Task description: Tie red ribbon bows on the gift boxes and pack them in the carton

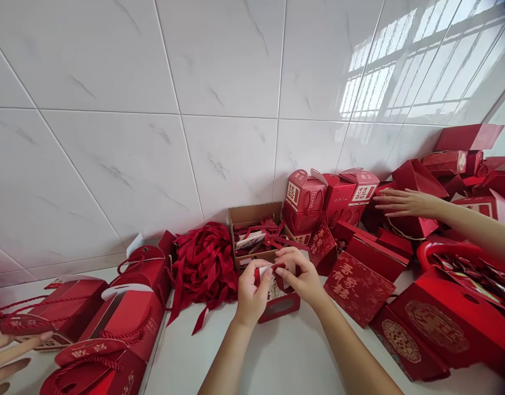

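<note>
**A:** The fingers (264, 275) of the left hand (249, 293) are narrow, pinched on the top flap of the small red box (282, 306). Do you see it, in the centre of the frame?

**B:** Yes. The right hand (302, 274) pinches the same flap from the other side, its fingers also close together. The box stands on the white desk (277, 356), just below the centre. I think the desk carries its weight, so both hands are free for the flap.

**A:** Why are the materials so near?

**B:** For a short reach, it seems. The heap of red ribbons (203, 263) lies just left of the hands. The cardboard box (252, 215) with red paper pieces is directly behind them, against the tiled wall (153, 109).

**A:** And the other hands?

**B:** They belong to other persons. The co-worker's hand (404, 203) at the right side is spread over the pile of red boxes (417, 178); I cannot tell if it touches. Some fingertips (17, 340) show in the lower left corner, beside the red bags (124, 323) with cord handles.
</note>
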A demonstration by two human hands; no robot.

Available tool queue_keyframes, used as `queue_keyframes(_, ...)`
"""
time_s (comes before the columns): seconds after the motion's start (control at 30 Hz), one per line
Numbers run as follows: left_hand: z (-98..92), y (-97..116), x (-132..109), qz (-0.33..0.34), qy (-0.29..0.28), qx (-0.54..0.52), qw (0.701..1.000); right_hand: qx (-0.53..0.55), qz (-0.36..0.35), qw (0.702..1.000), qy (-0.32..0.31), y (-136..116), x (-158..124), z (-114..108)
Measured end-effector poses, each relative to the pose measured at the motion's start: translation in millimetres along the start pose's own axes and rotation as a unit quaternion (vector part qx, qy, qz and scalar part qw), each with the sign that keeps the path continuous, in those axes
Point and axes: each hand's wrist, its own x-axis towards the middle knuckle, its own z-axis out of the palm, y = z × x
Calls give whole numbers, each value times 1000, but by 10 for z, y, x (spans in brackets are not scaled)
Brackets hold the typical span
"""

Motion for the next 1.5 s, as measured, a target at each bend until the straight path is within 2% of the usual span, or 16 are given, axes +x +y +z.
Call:
queue_keyframes(0.23, 10, 70, -19, 26, -31, 35, 999, -53, 47, 997, 32, -43, 10, -32)
queue_keyframes(0.33, 75, 85, -5, 59, 50, 141, 987, -83, 50, 993, 73, -164, 32, -38)
queue_keyframes(0.43, 104, 129, 38, 114, 139, 252, 951, -113, 42, 986, 111, -296, 50, -13)
queue_keyframes(0.5, 76, 189, 77, 106, 160, 269, 944, -128, 34, 982, 132, -363, 60, 2)
queue_keyframes(0.57, 11, 260, 115, 50, 117, 262, 957, -138, 25, 979, 151, -415, 66, 0)
queue_keyframes(0.63, -81, 322, 147, -11, 39, 246, 968, -141, 17, 975, 171, -462, 70, -25)
queue_keyframes(0.77, -297, 404, 188, -101, -76, 198, 972, -145, 5, 968, 207, -554, 76, -125)
queue_keyframes(0.83, -398, 464, 197, -171, -165, 139, 961, -149, 0, 965, 215, -592, 80, -171)
queue_keyframes(0.9, -465, 556, 200, -209, -259, 82, 939, -154, -6, 964, 219, -618, 84, -198)
queue_keyframes(0.97, -476, 661, 196, -209, -317, 46, 924, -157, -10, 962, 223, -638, 87, -203)
queue_keyframes(1.0, -457, 704, 193, -207, -323, 37, 923, -157, -11, 962, 224, -648, 89, -200)
queue_keyframes(1.07, -378, 750, 184, -198, -281, 47, 938, -156, -13, 961, 229, -670, 90, -188)
queue_keyframes(1.17, -221, 712, 176, -147, -147, 115, 971, -153, -15, 959, 237, -716, 89, -166)
queue_keyframes(1.23, -143, 662, 174, -112, -90, 148, 979, -144, -12, 959, 244, -752, 85, -151)
queue_keyframes(1.37, -92, 649, 161, -87, -64, 141, 984, -130, 1, 957, 260, -814, 77, -126)
queue_keyframes(1.5, -97, 735, 128, -90, -61, 58, 992, -129, -4, 955, 266, -841, 75, -117)
